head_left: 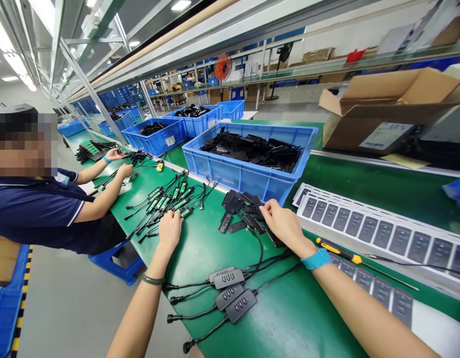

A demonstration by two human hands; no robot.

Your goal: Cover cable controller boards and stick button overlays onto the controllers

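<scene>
My left hand (170, 230) has its fingers curled down at the near edge of several green circuit boards (163, 202) with black cables. Its fingertips pinch the end of one board (186, 212); the grip is partly hidden. My right hand (284, 223) is closed on a dark plastic cover (268, 224), beside a loose pile of black plastic covers (237, 205). Between my arms lie several finished-looking black controller boxes (242, 305) with cables, their connectors (189, 345) hanging toward the table's near edge.
A blue bin (237, 174) full of black plastic parts stands behind the pile. Label sheets (364, 223) and a yellow-black screwdriver (340, 250) lie at right. A cardboard box (386, 114) stands behind them. At left, a co-worker (47, 209) handles cables at the same green table (203, 248).
</scene>
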